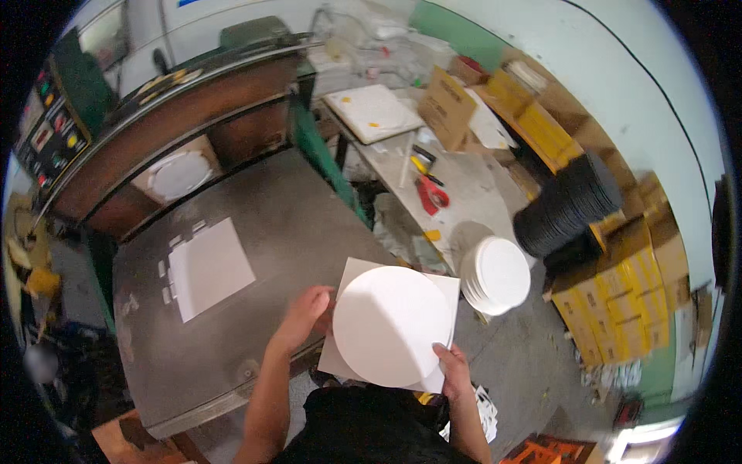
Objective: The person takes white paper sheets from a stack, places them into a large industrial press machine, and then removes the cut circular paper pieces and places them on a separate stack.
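Observation:
A smooth white round disc (379, 332) lies on a square white board (352, 271) in front of my body. My right hand (456, 370) is closed on the lower right edge, thumb over the top and the other fingers underneath. At the left edge of the square board is my left hand (307, 313), its fingers reaching toward it. Those fingertips are partly hidden by the edge and shadow, so whether they grip cannot be told. Left of my hands, a white square sheet (212, 271) with small tabs along one side lies on the dark machine bed (301, 209).
A stack of white round pieces (498, 274) stands at the right, near a side table (471, 182) with a red tape dispenser (431, 195). Beyond are a stack of black discs (568, 205) and yellow-taped cartons (618, 301). A control panel (54, 127) is far left.

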{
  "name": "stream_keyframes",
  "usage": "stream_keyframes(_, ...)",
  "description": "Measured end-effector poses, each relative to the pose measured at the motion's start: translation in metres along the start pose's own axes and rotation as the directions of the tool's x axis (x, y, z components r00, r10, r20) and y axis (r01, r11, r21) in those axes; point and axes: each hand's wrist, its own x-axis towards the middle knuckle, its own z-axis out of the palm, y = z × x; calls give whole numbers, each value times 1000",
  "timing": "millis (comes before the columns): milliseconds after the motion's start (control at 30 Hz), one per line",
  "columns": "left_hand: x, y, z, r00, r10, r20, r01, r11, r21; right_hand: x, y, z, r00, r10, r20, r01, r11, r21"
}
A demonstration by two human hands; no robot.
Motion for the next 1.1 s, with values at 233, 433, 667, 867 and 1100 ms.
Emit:
stream_keyframes(233,-41,-21,104,1000,-11,5,11,988,154,-9,10,-58,999,30,15,-31,993,118)
stream_keyframes(433,33,-74,189,974,49,219,-106,961,255,-11,0,-223,992,56,-112,-52,998,39)
stream_keyframes(667,205,-96,328,952,-29,305,115,957,-267,-79,-23,-429,603,-394,-694,7,872,-489)
stream_keyframes(867,271,-140,382,967,-94,236,140,972,-187,-115,-10,-492,289,-481,-828,-651,535,-538)
stream_keyframes(1100,264,-135,384,988,-143,50,148,981,-121,-44,178,-584,514,-176,-840,-717,449,-533)
